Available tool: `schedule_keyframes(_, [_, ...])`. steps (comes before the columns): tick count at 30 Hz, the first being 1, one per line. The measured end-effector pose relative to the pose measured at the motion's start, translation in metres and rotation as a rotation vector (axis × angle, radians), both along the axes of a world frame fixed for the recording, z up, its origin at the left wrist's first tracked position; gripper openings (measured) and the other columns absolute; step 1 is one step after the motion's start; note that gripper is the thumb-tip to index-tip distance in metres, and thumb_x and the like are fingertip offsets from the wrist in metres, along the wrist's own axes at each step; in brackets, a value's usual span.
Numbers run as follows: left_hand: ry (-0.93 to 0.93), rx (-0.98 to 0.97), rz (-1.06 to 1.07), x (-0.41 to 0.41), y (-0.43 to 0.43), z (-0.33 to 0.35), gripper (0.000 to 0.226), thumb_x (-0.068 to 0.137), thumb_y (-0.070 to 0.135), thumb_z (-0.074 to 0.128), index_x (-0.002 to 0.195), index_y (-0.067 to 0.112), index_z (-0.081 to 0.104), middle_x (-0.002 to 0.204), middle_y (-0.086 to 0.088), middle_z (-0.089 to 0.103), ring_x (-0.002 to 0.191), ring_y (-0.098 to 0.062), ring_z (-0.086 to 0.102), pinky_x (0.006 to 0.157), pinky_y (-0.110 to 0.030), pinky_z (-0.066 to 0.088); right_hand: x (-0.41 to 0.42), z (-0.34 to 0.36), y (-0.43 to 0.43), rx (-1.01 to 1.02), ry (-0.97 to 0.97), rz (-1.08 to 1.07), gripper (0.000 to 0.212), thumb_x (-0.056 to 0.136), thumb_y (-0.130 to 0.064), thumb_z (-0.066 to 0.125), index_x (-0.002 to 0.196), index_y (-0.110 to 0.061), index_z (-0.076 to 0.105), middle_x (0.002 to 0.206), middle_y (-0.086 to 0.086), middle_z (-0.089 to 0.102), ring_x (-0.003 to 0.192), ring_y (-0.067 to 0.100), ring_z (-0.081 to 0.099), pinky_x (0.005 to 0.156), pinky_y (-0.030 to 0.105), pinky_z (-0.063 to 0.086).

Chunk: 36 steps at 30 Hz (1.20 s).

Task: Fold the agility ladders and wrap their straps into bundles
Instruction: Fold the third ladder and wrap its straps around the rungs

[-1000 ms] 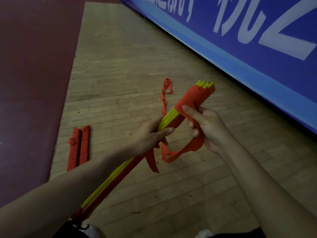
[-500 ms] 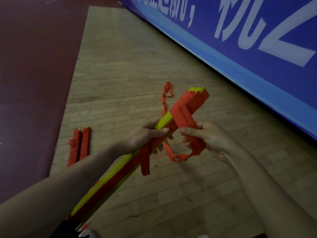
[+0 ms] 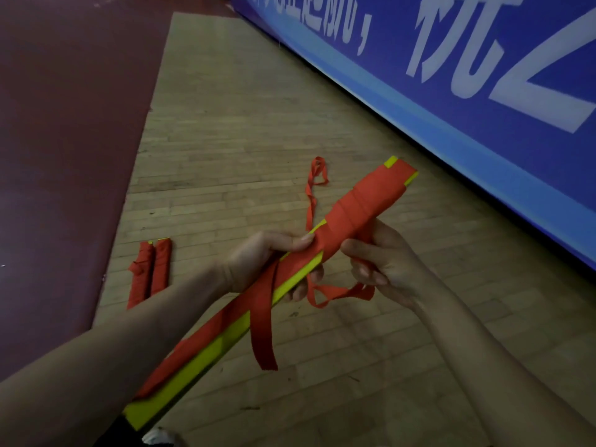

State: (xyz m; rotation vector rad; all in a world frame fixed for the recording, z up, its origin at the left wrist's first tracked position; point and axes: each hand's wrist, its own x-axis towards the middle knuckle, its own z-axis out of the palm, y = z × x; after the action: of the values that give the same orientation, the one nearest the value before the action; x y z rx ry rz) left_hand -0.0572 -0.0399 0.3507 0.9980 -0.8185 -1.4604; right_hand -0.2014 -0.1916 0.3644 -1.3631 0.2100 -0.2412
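1. Two wrapped bundles [image 3: 150, 272] lie on the floor [image 3: 242, 124], well apart from the hands
2. The left hand [image 3: 258, 262] grips the folded ladder [image 3: 364, 204] mid-air; a looser grip could let the rungs [image 3: 206, 359] fan apart
3. The right hand [image 3: 383, 269] pinches the strap [image 3: 338, 293]; slack there may loosen the winding

Smooth yellow plastic in the ladder rungs [image 3: 206, 359]; matt woven cloth in the red strap [image 3: 364, 201]; scuffed, dull wood in the plank floor [image 3: 242, 124]; slight sheen on the blue banner [image 3: 451, 104].
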Motion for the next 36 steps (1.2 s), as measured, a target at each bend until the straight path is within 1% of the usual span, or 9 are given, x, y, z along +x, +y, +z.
schedule_keyframes(3, [0.078, 0.018, -0.097, -0.004, 0.0, 0.001, 0.046, 0.076, 0.038, 0.074, 0.094, 0.001, 0.053, 0.069, -0.015, 0.063, 0.048, -0.025, 0.061, 0.047, -0.024, 0.05, 0.0, 0.001, 0.001, 0.081, -0.055, 0.103, 0.05, 0.075, 0.001, 0.065, 0.121, -0.015, 0.055, 0.051, 0.0, 0.048, 0.031, 0.002, 0.036, 0.034, 0.015, 0.017])
schedule_keyframes(7, [0.067, 0.058, -0.125, -0.007, 0.0, 0.0, 0.043, 0.078, 0.043, 0.068, 0.091, 0.004, 0.06, 0.072, -0.013, 0.065, 0.051, -0.023, 0.063, 0.046, -0.024, 0.05, 0.001, 0.005, 0.006, 0.094, -0.103, 0.07, 0.021, 0.073, 0.0, 0.069, 0.086, -0.002, 0.052, 0.041, -0.006, 0.046, 0.027, -0.001, 0.033, 0.031, 0.011, 0.02])
schedule_keyframes(10, [-0.12, 0.074, -0.054, -0.01, -0.001, 0.0, 0.056, 0.086, 0.055, 0.046, 0.103, 0.004, 0.059, 0.089, -0.014, 0.065, 0.065, -0.025, 0.065, 0.05, -0.025, 0.05, 0.003, 0.011, 0.006, 0.174, -0.157, -0.011, 0.018, 0.076, -0.008, 0.068, 0.084, -0.008, 0.052, 0.04, -0.004, 0.045, 0.026, 0.001, 0.03, 0.032, 0.013, 0.019])
schedule_keyframes(13, [-0.342, 0.074, 0.054, -0.013, -0.003, -0.001, 0.071, 0.072, 0.051, 0.069, 0.125, 0.007, 0.049, 0.1, -0.014, 0.062, 0.078, -0.025, 0.064, 0.061, -0.029, 0.053, 0.006, 0.014, -0.001, 0.246, -0.184, -0.185, 0.016, 0.074, -0.01, 0.068, 0.079, -0.013, 0.053, 0.04, -0.004, 0.043, 0.027, 0.001, 0.028, 0.034, 0.016, 0.017])
schedule_keyframes(18, [-0.607, 0.063, 0.331, -0.018, -0.008, -0.005, 0.053, 0.076, 0.03, 0.078, 0.117, 0.018, 0.048, 0.103, -0.012, 0.06, 0.076, -0.026, 0.064, 0.071, -0.046, 0.058, 0.009, 0.012, -0.009, 0.322, -0.194, -0.364, 0.021, 0.071, -0.012, 0.07, 0.078, -0.015, 0.05, 0.043, -0.005, 0.043, 0.028, 0.001, 0.028, 0.033, 0.015, 0.021])
schedule_keyframes(22, [-1.054, -0.009, 0.338, -0.016, -0.005, -0.013, 0.051, 0.094, 0.032, 0.057, 0.141, 0.036, 0.038, 0.102, -0.005, 0.062, 0.077, -0.02, 0.064, 0.069, -0.032, 0.056, 0.011, 0.01, -0.01, 0.259, -0.112, -0.377, 0.024, 0.07, -0.017, 0.074, 0.081, -0.013, 0.052, 0.048, -0.004, 0.046, 0.031, 0.003, 0.032, 0.034, 0.015, 0.026])
schedule_keyframes(28, [-1.029, 0.123, 0.341, -0.008, -0.005, -0.021, 0.044, 0.097, 0.031, 0.054, 0.138, 0.032, 0.039, 0.095, 0.008, 0.058, 0.072, -0.007, 0.063, 0.06, -0.024, 0.053, 0.01, 0.002, -0.009, 0.228, 0.075, -0.301, 0.012, 0.091, -0.014, 0.062, 0.089, -0.003, 0.061, 0.061, 0.005, 0.064, 0.049, 0.01, 0.058, 0.047, 0.02, 0.049])
schedule_keyframes(31, [-0.95, 0.128, 0.317, -0.001, -0.003, -0.021, 0.041, 0.097, 0.029, 0.054, 0.135, 0.029, 0.041, 0.091, 0.0, 0.059, 0.065, -0.006, 0.061, 0.06, -0.032, 0.055, 0.004, -0.001, -0.012, 0.201, 0.185, -0.216, 0.014, 0.094, -0.011, 0.056, 0.096, 0.001, 0.063, 0.071, 0.01, 0.071, 0.06, 0.015, 0.067, 0.054, 0.024, 0.055])
schedule_keyframes(36, [-0.784, 0.15, 0.342, 0.003, -0.002, -0.013, 0.037, 0.096, 0.028, 0.053, 0.132, 0.029, 0.043, 0.112, -0.02, 0.059, 0.07, -0.016, 0.06, 0.062, -0.037, 0.054, -0.002, -0.004, -0.017, 0.182, 0.26, -0.139, 0.015, 0.086, -0.016, 0.063, 0.092, -0.003, 0.068, 0.078, 0.01, 0.073, 0.066, 0.015, 0.07, 0.054, 0.025, 0.055])
